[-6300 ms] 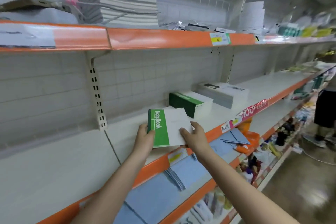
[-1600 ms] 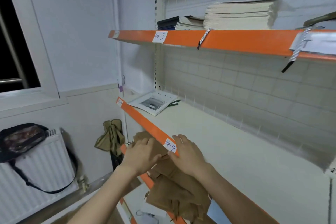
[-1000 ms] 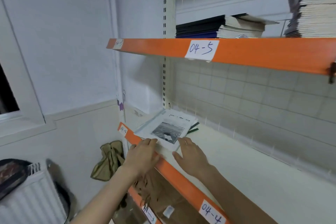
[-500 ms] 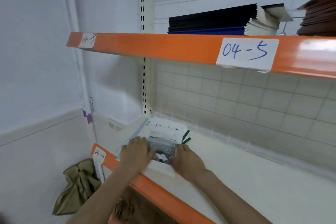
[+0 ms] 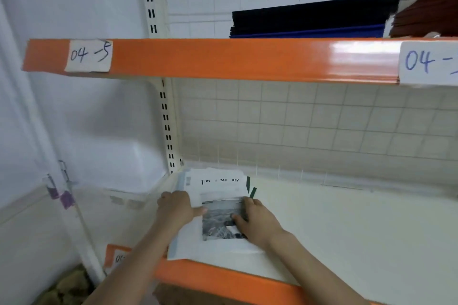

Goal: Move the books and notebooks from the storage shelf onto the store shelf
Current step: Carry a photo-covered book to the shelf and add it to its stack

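Both hands, left hand [image 5: 176,208] and right hand [image 5: 252,218], grip opposite edges of the white notebook stack [image 5: 218,205] lying at six o'clock on the storage shelf [image 5: 347,230], thumbs on its cover.

Shelf label [image 5: 89,55] "04-5" — booklet [image 5: 218,182] "Tim & Me ory".

Open shelf [image 5: 347,230] surface right of the booklets [image 5: 218,188]. Hemmed left by the upright [image 5: 166,119] and wall [image 5: 86,119], behind by the mesh back [image 5: 309,121]. Capped overhead by the upper shelf [image 5: 235,59], crowded with dark notebooks [image 5: 309,17]. Both hands [image 5: 177,209] [image 5: 255,220] on the booklets.
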A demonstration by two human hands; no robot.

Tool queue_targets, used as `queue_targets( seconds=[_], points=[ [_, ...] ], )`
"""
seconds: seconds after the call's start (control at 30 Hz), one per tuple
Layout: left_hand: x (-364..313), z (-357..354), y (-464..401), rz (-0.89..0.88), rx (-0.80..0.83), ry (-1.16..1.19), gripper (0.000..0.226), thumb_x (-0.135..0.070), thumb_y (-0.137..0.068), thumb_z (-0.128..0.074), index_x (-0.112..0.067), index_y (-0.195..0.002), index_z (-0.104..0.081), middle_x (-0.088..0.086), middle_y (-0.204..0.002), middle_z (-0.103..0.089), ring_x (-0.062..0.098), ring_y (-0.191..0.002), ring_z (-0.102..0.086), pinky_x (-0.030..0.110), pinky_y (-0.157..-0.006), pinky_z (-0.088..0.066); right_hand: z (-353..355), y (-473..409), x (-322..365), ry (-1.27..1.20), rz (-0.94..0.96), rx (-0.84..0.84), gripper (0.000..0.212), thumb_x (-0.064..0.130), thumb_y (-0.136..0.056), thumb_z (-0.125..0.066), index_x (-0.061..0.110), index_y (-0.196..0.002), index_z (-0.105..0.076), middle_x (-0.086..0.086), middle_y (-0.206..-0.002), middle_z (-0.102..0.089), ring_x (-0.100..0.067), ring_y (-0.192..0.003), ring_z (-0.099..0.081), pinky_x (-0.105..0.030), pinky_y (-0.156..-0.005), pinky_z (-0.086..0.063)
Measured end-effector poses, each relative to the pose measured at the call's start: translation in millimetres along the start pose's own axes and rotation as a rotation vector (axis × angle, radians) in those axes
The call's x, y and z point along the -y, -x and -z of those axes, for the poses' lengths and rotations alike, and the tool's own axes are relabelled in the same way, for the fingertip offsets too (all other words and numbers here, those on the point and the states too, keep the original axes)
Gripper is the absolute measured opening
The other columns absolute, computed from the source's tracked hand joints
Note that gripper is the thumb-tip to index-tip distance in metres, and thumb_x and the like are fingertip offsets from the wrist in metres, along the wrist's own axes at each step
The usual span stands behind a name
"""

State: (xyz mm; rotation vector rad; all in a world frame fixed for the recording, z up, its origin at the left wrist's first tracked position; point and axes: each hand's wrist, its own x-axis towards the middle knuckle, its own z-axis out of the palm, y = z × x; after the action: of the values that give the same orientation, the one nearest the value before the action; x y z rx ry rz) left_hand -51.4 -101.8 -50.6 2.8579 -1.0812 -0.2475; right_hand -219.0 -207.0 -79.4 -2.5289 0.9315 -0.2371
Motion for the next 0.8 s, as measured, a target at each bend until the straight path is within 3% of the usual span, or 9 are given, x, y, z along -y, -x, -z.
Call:
queue_targets(
  seconds=[0.1, 0.17, 0.27, 0.4, 0.53, 0.67, 0.73, 0.8],
  points=[
    [0.7, 4.6, -0.4, -0.044, -0.086, 0.011, 0.068, -0.069, -0.076, -0.058, -0.006, -0.101, -0.054, 0.010, -0.112, -0.058, 0.026, -0.108, -0.053, 0.031, -0.084, -0.044, -1.2, 1.3, 4.6, -0.032, -0.038, -0.010, 0.042, 0.034, -0.096, -0.045, 0.007, -0.127, -0.041, -0.014, -0.124, -0.050, -0.029, -0.112, -0.053, -0.031, -0.089, -0.042],
    [-1.1, 2.6, 1.3, -0.026, -0.114, 0.159, 0.078, -0.059, -0.073, -0.070, 0.000, -0.116, -0.044, 0.013, -0.115, -0.055, 0.028, -0.109, -0.054, 0.033, -0.083, -0.047, -0.4, 1.5, 6.3, -0.050, -0.064, -0.008, 0.039, 0.033, -0.095, -0.047, 0.007, -0.125, -0.042, -0.014, -0.122, -0.051, -0.029, -0.110, -0.054, -0.030, -0.086, -0.042],
    [-6.5, -2.3, 7.7, -0.069, -0.151, 0.445, 0.067, -0.030, -0.077, -0.077, -0.002, -0.115, -0.030, 0.016, -0.111, -0.059, 0.033, -0.099, -0.061, 0.032, -0.069, -0.044, 0.1, 3.1, 7.1, -0.062, -0.084, -0.015, 0.038, 0.031, -0.094, -0.050, 0.006, -0.122, -0.043, -0.015, -0.120, -0.053, -0.029, -0.108, -0.053, -0.028, -0.082, -0.039],
    [-0.4, -3.5, 10.3, -0.188, -0.230, 0.586, 0.059, -0.011, -0.088, -0.063, -0.002, -0.131, -0.024, 0.020, -0.119, -0.057, 0.036, -0.103, -0.059, 0.034, -0.073, -0.044, -1.7, 3.0, 5.5, -0.079, -0.121, -0.044, 0.043, 0.031, -0.092, -0.054, 0.006, -0.126, -0.043, -0.015, -0.122, -0.055, -0.028, -0.111, -0.053, -0.029, -0.082, -0.039],
    [10.1, 2.8, 10.8, -0.266, -0.202, 0.951, 0.037, -0.008, -0.089, -0.061, -0.015, -0.112, -0.033, 0.007, -0.118, -0.056, 0.022, -0.095, -0.057, 0.031, -0.075, -0.047, 1.8, 6.2, 6.2, -0.151, -0.137, -0.129, 0.044, 0.031, -0.087, -0.061, 0.007, -0.119, -0.043, -0.011, -0.115, -0.058, -0.028, -0.104, -0.056, -0.028, -0.073, -0.037],
    [8.1, 11.9, 13.2, -0.212, -0.140, 1.288, 0.037, -0.008, -0.088, -0.064, -0.019, -0.112, -0.039, 0.000, -0.111, -0.055, 0.018, -0.095, -0.055, 0.033, -0.081, -0.042, 19.6, 12.3, 6.6, -0.639, -0.257, -0.238, 0.040, 0.038, -0.087, -0.064, 0.010, -0.111, -0.050, -0.003, -0.101, -0.065, -0.025, -0.089, -0.066, -0.038, -0.078, -0.054],
    [5.6, 14.7, 12.2, -0.195, -0.103, 1.341, 0.040, -0.010, -0.087, -0.066, -0.018, -0.116, -0.039, -0.002, -0.110, -0.054, 0.018, -0.096, -0.054, 0.034, -0.085, -0.042, 29.3, 16.8, 8.2, -0.990, -0.293, -0.148, 0.027, 0.031, -0.093, -0.058, 0.006, -0.102, -0.058, -0.009, -0.086, -0.070, -0.021, -0.060, -0.066, -0.033, -0.055, -0.058],
    [2.8, 16.0, 11.0, -0.196, -0.057, 1.337, 0.041, -0.011, -0.087, -0.066, -0.015, -0.118, -0.039, -0.001, -0.108, -0.055, 0.020, -0.098, -0.055, 0.035, -0.085, -0.044, 38.1, 24.5, 11.4, -1.153, -0.268, -0.091, 0.018, 0.019, -0.099, -0.050, 0.004, -0.100, -0.060, -0.013, -0.082, -0.069, -0.015, -0.043, -0.061, -0.023, -0.039, -0.049]
  ],
)
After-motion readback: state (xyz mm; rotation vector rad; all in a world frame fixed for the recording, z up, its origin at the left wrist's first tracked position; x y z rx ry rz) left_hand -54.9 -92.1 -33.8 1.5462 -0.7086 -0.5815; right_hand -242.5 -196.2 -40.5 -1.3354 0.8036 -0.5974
